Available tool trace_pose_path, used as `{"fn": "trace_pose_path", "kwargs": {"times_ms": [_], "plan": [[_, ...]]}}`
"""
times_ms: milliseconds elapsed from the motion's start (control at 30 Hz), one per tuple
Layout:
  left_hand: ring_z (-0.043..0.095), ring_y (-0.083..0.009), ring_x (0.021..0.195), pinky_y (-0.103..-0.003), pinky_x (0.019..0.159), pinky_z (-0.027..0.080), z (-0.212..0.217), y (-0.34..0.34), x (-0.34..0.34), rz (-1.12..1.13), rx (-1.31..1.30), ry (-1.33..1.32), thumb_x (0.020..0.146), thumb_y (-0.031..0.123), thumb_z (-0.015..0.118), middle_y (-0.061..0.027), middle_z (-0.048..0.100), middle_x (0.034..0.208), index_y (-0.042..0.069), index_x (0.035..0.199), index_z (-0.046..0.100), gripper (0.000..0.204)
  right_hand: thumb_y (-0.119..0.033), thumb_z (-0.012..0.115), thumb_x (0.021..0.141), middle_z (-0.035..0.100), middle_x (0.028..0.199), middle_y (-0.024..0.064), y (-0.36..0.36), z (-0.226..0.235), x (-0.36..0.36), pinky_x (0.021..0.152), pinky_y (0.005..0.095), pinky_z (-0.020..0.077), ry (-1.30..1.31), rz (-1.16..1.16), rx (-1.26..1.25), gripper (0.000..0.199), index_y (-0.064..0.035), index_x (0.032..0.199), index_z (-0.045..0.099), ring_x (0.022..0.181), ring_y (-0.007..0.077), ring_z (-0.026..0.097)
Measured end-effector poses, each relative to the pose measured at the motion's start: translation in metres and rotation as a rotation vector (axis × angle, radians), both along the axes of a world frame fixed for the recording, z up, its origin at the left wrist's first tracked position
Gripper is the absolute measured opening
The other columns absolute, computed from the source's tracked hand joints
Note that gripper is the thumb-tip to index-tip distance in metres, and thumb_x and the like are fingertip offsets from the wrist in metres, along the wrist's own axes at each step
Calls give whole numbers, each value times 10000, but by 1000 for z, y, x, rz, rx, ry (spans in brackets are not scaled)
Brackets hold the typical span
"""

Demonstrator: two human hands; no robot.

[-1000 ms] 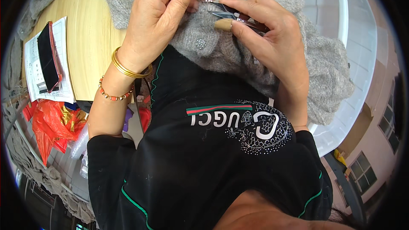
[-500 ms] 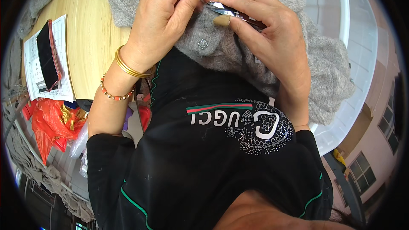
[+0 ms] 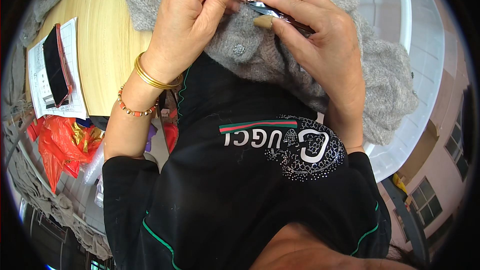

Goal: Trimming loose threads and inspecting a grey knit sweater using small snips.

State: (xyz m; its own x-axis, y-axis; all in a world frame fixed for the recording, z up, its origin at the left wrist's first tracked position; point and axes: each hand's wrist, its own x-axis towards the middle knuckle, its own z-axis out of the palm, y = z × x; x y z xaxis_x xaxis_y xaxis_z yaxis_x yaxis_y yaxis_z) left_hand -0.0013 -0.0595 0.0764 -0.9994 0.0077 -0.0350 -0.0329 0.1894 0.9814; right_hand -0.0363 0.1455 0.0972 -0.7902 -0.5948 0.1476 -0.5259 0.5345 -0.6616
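Two hands are seen, the left hand (image 3: pixel 192 25) and the right hand (image 3: pixel 325 45). One grey knitted garment (image 3: pixel 300 70) is counted, with one sparkling button (image 3: pixel 239 49) visible on it. One small metal tool (image 3: pixel 272 11) is held. One phone (image 3: pixel 55 65), one printed sheet (image 3: pixel 37 80) and one red plastic bag (image 3: pixel 60 145) are counted by the worktop (image 3: pixel 107 45).

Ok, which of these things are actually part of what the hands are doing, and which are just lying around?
In use:
grey knitted garment
small metal snips
left hand
right hand

Lying about:
phone in red case
printed paper sheet
red plastic bag
white tub
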Motion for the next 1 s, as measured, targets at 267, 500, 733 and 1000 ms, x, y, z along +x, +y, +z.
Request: {"fn": "trace_pose_path", "kwargs": {"times_ms": [267,500,733,1000], "plan": [[657,-75,859,-224,817,551,-31,-10,1,-51,52,90,1083,132,535,-106,745,1119,-3,1118,595,152,-67,766,837,633,807,62,-8,5,5,584,321,482,114,-58,126,294,-72,1131,768,643,203,619],[642,-47,826,-202,780,557,-34,-8,-2,-61,85,176,1086,139,529,-135,672,1308,11,1143,571,146,-126,763,851,637,828,49,-8,6,6,568,328,491,165,-106,147,273,-86,1121,766,594,200,610],[667,-51,813,-203,770,578,-34,-6,-2,-19,203,152,1088,148,521,-148,632,1373,37,1134,567,129,-135,764,850,643,841,47,-6,8,6,568,330,493,192,-89,111,256,-84,1100,766,612,213,618],[670,-53,805,-201,764,578,-31,-5,-2,-9,153,145,1092,150,511,-153,640,1360,43,1130,560,123,-131,761,853,649,851,47,-2,8,8,571,330,498,187,-84,77,251,-77,1098,764,629,213,632]]}}
